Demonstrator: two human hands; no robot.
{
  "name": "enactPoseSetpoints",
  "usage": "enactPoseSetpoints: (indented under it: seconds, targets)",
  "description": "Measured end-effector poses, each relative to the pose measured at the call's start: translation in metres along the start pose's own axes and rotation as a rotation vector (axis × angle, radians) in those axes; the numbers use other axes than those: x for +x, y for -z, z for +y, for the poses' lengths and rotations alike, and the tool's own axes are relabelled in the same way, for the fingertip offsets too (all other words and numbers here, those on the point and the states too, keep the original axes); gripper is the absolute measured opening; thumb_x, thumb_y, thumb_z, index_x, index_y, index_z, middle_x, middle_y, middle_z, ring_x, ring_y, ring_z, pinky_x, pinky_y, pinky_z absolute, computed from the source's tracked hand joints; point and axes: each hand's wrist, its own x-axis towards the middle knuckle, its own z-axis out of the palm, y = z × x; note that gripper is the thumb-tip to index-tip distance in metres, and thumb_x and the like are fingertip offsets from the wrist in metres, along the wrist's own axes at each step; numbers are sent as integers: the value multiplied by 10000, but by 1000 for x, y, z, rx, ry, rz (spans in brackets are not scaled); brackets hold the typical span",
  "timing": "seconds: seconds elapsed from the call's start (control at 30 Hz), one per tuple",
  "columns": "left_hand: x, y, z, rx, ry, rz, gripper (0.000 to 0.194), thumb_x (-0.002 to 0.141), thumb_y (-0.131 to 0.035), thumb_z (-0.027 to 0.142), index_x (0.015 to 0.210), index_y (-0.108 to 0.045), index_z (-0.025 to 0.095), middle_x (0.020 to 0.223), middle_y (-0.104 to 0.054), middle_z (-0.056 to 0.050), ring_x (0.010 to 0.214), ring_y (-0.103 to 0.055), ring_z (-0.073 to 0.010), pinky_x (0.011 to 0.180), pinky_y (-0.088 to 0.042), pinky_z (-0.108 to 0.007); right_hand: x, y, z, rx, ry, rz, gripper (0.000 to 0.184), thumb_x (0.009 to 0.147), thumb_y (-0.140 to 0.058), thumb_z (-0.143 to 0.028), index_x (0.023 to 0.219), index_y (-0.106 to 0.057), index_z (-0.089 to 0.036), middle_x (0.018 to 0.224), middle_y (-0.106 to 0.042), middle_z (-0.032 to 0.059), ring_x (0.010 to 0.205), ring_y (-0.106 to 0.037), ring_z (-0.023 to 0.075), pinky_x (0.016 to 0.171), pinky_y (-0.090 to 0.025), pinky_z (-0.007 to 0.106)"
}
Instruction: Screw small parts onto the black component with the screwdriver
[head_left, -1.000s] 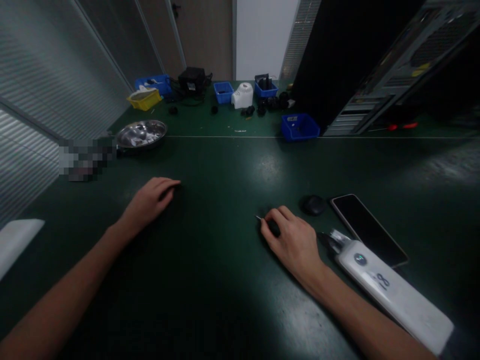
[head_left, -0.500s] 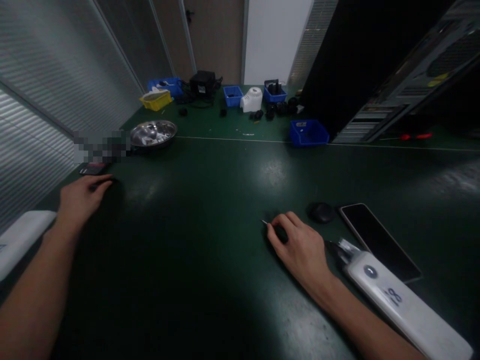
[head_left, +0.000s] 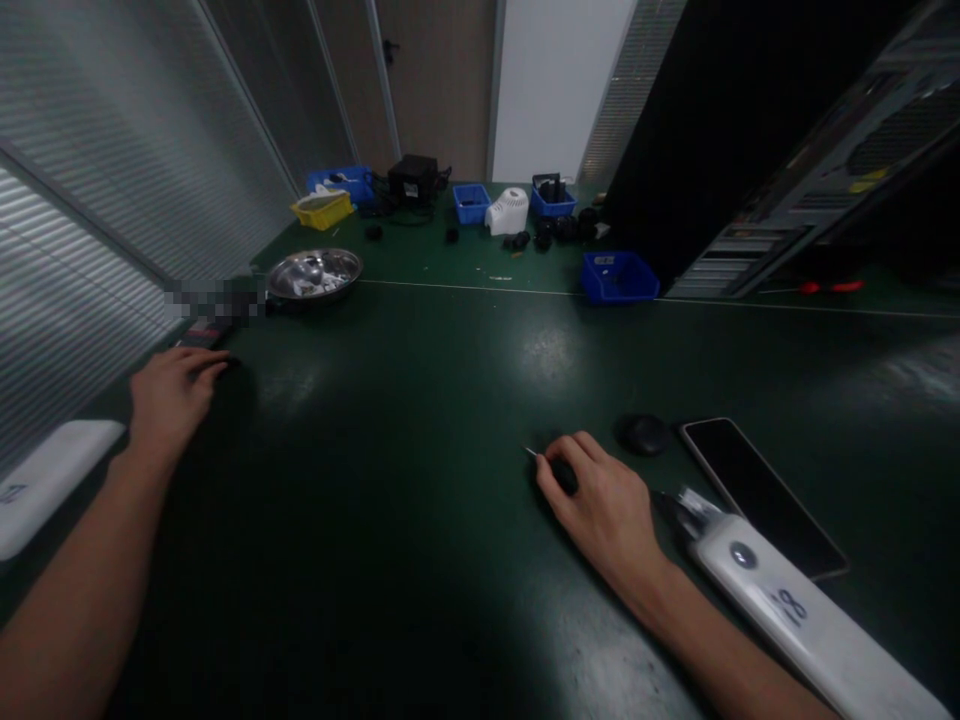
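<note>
Near the left edge of the green surface (head_left: 420, 450), I see the left hand (head_left: 171, 395) low, thumb and fingertips brought close together. A small dark item (head_left: 234, 361) shows at the fingertips; I cannot tell whether they grip it or what it is. Just beyond lies a dark flat thing, partly blurred out, and past that a metal bowl (head_left: 349, 270) with pale pieces in it, towards the far left corner.

Well apart, on the near half of the surface, the right hand (head_left: 600, 495) is curled closed around a dark-handled tool (head_left: 564, 476), its thin metal tip pointing away from the fingers, towards the left edge. Just beside that hand I have a round black object (head_left: 643, 434), a phone (head_left: 765, 497) and a long white device (head_left: 832, 630).

Along the far edge, 2 small blue bins (head_left: 471, 216) flank a white vented piece (head_left: 508, 212); a yellow bin (head_left: 322, 216) sits near the far left corner.
</note>
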Motion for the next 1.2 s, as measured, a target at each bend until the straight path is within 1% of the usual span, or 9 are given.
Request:
enactPoseSetpoints:
  seconds: [0.07,0.17,0.37,0.57,0.67,0.77,0.9,1.03,1.2]
  targets:
    - [1,1,1,34,-3,-39,476,1010,-405,384,1293,-666,106,1284,-620,-132,1204,-542,-282,1074,-411,-395,0,0,0,2,3,7,247,1012,-501,-380,895,-644,-218,905,-648,24,722,-613,162,654,-390,291]
    - [3,2,3,54,-1,-78,493,1024,-370,389,1308,-654,102,1290,-603,-134,1199,-539,-269,1069,-405,-376,0,1,-1,6,-1,-1,243,1012,-503,-379,894,-642,-218,901,-646,22,728,-615,163,660,-392,289]
    - [2,3,2,48,-33,-63,493,1031,-358,385,1274,-675,96,1305,-626,-138,1214,-550,-279,1052,-401,-376,1,1,-1,6,-12,-20,243,1012,-501,-383,896,-642,-224,908,-645,15,739,-618,166,662,-390,293]
    - [-2,5,6,69,-45,-63,454,1005,-380,313,1269,-683,101,1326,-647,-148,1218,-551,-307,1030,-413,-403,0,1,-1,11,2,-6,246,1011,-501,-381,901,-649,-218,907,-648,19,713,-608,155,640,-388,287]
    - [-2,9,11,101,-49,-83,444,998,-394,307,1265,-677,93,1320,-647,-159,1203,-560,-313,1028,-413,-408,0,1,0,11,5,-6,246,1012,-498,-380,904,-648,-219,906,-649,21,716,-611,156,638,-387,286]
    - [0,11,14,129,-55,-110,459,1012,-374,334,1261,-673,90,1310,-643,-163,1194,-567,-305,1023,-412,-393,0,1,0,11,14,3,250,1014,-495,-384,904,-646,-220,908,-653,24,726,-618,159,645,-389,286]
    - [1,10,14,146,-15,-107,500,1027,-336,390,1256,-671,97,1291,-656,-161,1169,-574,-312,1003,-422,-394,0,1,0,14,15,12,245,1011,-496,-372,900,-646,-214,911,-657,29,733,-621,160,650,-393,284]
    - [-1,9,14,145,-13,-96,510,1027,-324,385,1257,-671,91,1287,-649,-157,1176,-564,-302,1020,-411,-378,0,2,-1,14,12,5,232,1010,-503,-370,902,-643,-220,908,-650,19,740,-620,163,659,-393,287]
    - [-5,11,15,113,-4,-60,523,1026,-338,393,1269,-679,79,1270,-644,-168,1133,-586,-290,980,-432,-367,0,-1,1,7,8,-11,217,1011,-515,-376,913,-641,-228,916,-644,8,743,-620,162,659,-392,291]
